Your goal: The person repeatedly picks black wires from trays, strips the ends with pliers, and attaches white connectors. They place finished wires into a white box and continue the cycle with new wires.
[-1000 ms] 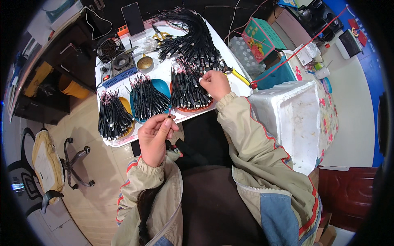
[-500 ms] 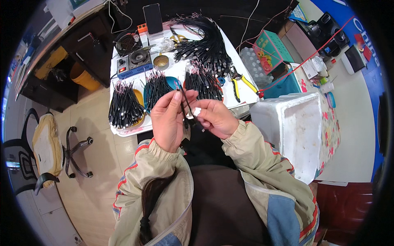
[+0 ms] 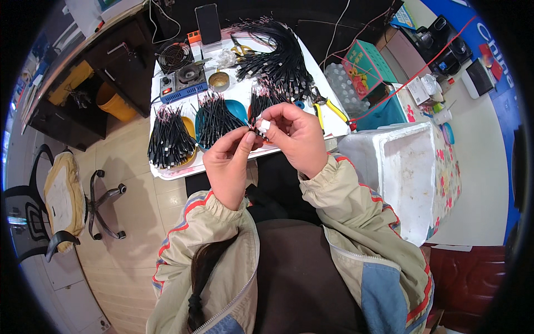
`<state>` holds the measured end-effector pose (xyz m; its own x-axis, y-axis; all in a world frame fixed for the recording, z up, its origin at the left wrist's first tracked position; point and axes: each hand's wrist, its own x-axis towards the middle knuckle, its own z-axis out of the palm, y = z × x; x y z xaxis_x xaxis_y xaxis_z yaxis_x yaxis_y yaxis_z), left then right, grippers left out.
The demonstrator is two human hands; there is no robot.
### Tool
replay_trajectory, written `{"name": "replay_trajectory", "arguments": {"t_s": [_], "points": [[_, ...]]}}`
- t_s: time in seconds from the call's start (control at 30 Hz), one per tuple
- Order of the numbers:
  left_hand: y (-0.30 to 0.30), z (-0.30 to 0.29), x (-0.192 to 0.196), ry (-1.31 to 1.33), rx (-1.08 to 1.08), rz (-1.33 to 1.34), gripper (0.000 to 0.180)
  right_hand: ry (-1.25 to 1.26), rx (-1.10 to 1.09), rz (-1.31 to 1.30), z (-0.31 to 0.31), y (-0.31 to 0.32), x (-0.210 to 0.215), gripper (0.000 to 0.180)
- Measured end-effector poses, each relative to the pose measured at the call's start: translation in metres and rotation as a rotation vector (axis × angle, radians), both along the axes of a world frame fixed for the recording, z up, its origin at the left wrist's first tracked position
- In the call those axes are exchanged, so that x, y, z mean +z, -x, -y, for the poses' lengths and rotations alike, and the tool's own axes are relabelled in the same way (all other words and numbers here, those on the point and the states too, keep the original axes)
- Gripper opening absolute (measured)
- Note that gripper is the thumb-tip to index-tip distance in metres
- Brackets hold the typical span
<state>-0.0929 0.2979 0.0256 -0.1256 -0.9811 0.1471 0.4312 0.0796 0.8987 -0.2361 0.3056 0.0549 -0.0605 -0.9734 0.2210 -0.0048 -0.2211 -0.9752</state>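
My left hand (image 3: 227,164) and my right hand (image 3: 297,138) meet in front of me over the near edge of the white table (image 3: 334,114). The right fingers pinch a small white connector (image 3: 263,126); the left fingertips pinch a thin black wire end (image 3: 250,127) right against it. Behind my hands lie bundles of short black cables: one at the left (image 3: 169,139), one on a blue dish (image 3: 217,116), one partly hidden by my right hand (image 3: 260,101), and a large heap further back (image 3: 278,53).
Yellow-handled pliers (image 3: 325,106) lie right of my hands. A small fan (image 3: 173,55), a blue soldering unit (image 3: 183,83), a round tin (image 3: 218,79) and a phone (image 3: 208,23) stand at the back. A white foam box (image 3: 400,172) is on my right, an office chair (image 3: 67,195) on my left.
My right hand came back from the cable bundle on the table to meet my left hand. Both hands have risen closer to me, now holding the connector and wire together.
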Motion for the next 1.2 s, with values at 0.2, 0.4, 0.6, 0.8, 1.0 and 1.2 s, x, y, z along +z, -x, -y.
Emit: {"name": "replay_trajectory", "arguments": {"t_s": [0.2, 0.4, 0.6, 0.8, 1.0, 1.2], "points": [[-0.006, 0.003, -0.001, -0.128, -0.191, -0.144, 0.015, 0.023, 0.068, 0.078, -0.002, 0.0, -0.012, 0.011], [-0.007, 0.003, -0.002, -0.274, -0.328, -0.306, 0.014, -0.343, 0.319, 0.775, 0.001, 0.004, -0.022, 0.015], [-0.018, 0.012, -0.005, -0.311, -0.524, -0.282, 0.015, -0.373, 0.381, 0.466, 0.004, 0.015, -0.014, 0.014], [-0.022, 0.021, -0.013, -0.079, -0.468, 0.095, 0.016, -0.524, 0.553, 0.692, 0.02, 0.026, -0.029, 0.015], [-0.026, 0.032, -0.028, -0.132, -0.332, 0.082, 0.012, -0.391, -0.047, -0.094, 0.132, 0.086, -0.049, 0.009], [-0.023, 0.036, -0.035, -0.136, -0.361, 0.086, 0.012, -0.398, -0.489, -1.276, 0.307, 0.139, -0.082, 0.04]]}}
